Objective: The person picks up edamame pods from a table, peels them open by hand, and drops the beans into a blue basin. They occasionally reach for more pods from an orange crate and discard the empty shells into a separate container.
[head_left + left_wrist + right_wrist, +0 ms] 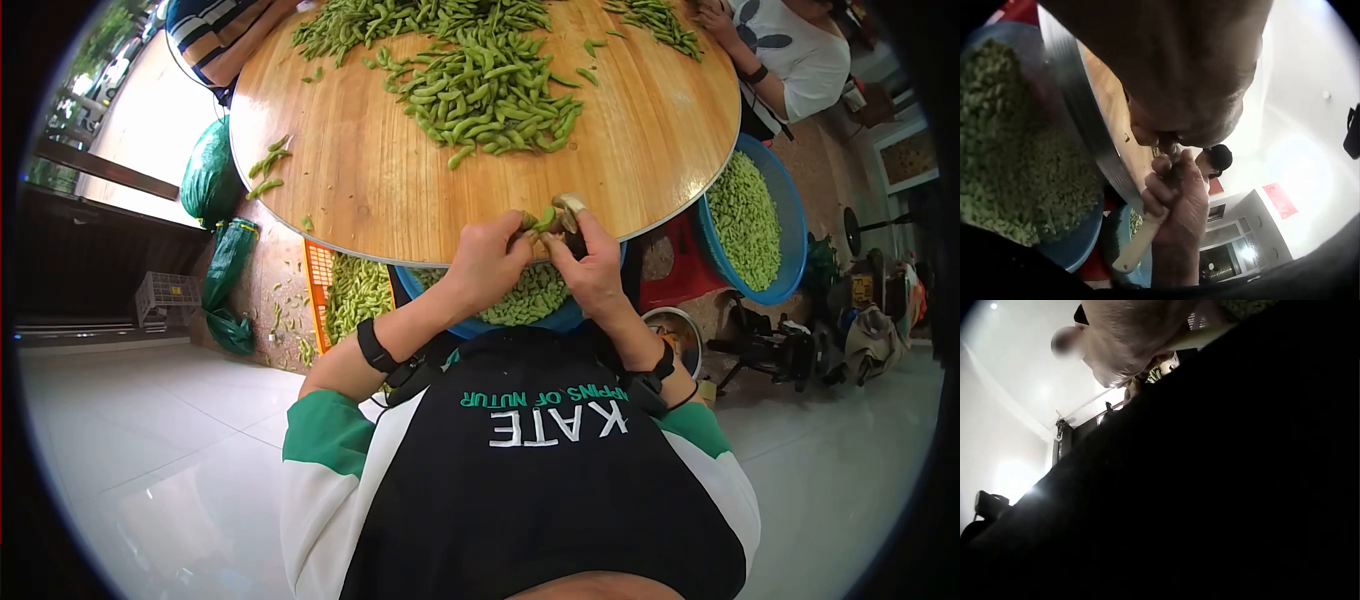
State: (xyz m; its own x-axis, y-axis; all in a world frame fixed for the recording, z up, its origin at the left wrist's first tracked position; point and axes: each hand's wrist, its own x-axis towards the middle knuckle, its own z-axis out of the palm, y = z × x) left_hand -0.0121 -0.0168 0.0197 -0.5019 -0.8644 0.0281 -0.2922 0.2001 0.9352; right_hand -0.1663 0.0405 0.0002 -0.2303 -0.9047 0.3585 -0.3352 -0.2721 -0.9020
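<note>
Just over the near edge of the round wooden table (350,190), both hands meet around a green edamame pod (546,217). My left hand (488,262) pinches the pod between thumb and fingers. Curled close beside it, my right hand (590,268) grips a tool by its cream handle (1137,245), which sticks out below the palm in the left wrist view. Its working end is hidden among the fingers. A pale piece (570,202) shows at the right fingertips. Beneath the hands, a blue basin (470,328) holds shelled beans (530,300).
A large heap of pods (480,95) covers the table's far middle. An orange crate (319,285) of pods stands left of the basin, another blue basin (792,215) of beans to the right. Two people sit across, and green sacks (210,175) lie on the left.
</note>
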